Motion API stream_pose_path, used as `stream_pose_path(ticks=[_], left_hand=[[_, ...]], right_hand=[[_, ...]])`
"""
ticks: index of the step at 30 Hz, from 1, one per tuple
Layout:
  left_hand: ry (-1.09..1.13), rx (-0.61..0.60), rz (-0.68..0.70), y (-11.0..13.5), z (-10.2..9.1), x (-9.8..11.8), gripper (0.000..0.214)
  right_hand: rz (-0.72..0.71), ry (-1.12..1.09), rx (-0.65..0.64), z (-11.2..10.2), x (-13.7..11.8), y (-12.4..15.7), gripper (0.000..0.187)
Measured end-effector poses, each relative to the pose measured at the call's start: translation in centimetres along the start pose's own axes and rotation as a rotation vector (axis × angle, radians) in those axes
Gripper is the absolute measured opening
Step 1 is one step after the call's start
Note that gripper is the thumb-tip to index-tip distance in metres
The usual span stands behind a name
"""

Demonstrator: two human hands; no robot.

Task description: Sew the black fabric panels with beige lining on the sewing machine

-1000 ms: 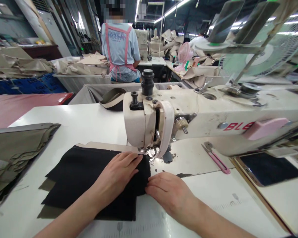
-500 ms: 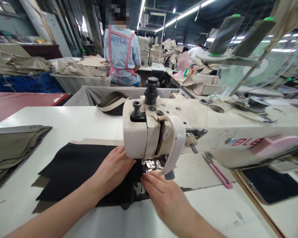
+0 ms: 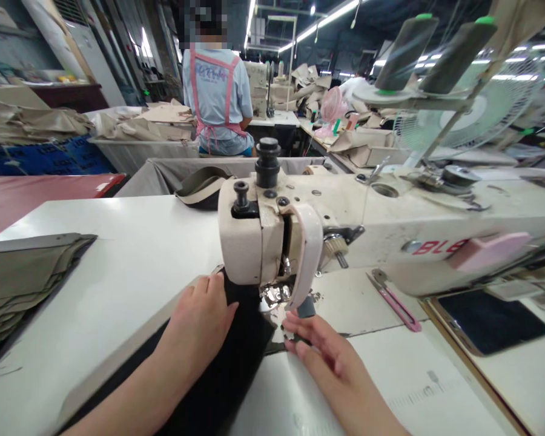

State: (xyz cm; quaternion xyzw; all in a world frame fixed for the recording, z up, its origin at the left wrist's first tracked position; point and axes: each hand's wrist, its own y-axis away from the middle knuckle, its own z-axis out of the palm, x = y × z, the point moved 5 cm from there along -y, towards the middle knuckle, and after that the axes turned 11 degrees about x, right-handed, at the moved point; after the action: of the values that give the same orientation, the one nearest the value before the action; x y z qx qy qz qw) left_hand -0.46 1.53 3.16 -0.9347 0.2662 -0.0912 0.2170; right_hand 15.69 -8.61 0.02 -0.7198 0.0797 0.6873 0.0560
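A sewing machine (image 3: pixel 240 242) stands over the white table, its metal presser foot (image 3: pixel 277 293) low at the needle. My left hand (image 3: pixel 200 321) is closed on a black fabric piece (image 3: pixel 236 363) just left of the foot, fingers over its upper end and thumb on top. The piece lies slanted, with a beige edge along its left side. Beside the needle plate, right of the fabric, is my right hand (image 3: pixel 331 363). Its fingers are slightly apart with nothing visible in them, the fingertips close to the plate and a small grey block (image 3: pixel 306 307).
Pink-handled thread snips (image 3: pixel 397 303) and a phone (image 3: pixel 490 321) lie to the right. Stacked olive fabric pieces (image 3: pixel 27 284) lie on the left. Behind the machine are a dark strap (image 3: pixel 204 188) and a seated co-worker (image 3: pixel 218 97). Thread cones (image 3: pixel 404 54) stand upper right.
The black fabric has turned, its near end swinging toward me, and its right edge has come away from the foot. My left hand turned with it; my right hand moved right, off the fabric.
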Motion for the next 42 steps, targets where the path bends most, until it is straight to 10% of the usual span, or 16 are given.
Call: stream_pose_path(ticks=[4, 11, 23, 30, 42], left_hand=[[-0.089, -0.004, -0.038, 3.1, -1.5, 1.4, 0.028], [0.482, -0.049, -0.31, 5.6, -0.8, 3.0, 0.055], [0.791, -0.183, -0.387, 5.3, -1.2, 1.9, 0.027], [0.699, 0.129, -0.088, 5.2, -3.0, 5.1, 0.034], [0.704, 0.071, 0.028, 6.3, -2.3, 6.3, 0.03]], right_hand=[[0.6, -0.586, -0.217, 3.4, 2.1, 3.7, 0.043], [0.419, -0.297, -0.003, 3.7, 0.6, -0.1, 0.029], [0.357, -0.21, -0.023, 2.8, -0.4, -1.9, 0.025], [0.402, -0.265, -0.028, 3.3, -0.1, -1.9, 0.023], [0.412, -0.308, -0.01, 2.9, -0.3, -1.7, 0.016]])
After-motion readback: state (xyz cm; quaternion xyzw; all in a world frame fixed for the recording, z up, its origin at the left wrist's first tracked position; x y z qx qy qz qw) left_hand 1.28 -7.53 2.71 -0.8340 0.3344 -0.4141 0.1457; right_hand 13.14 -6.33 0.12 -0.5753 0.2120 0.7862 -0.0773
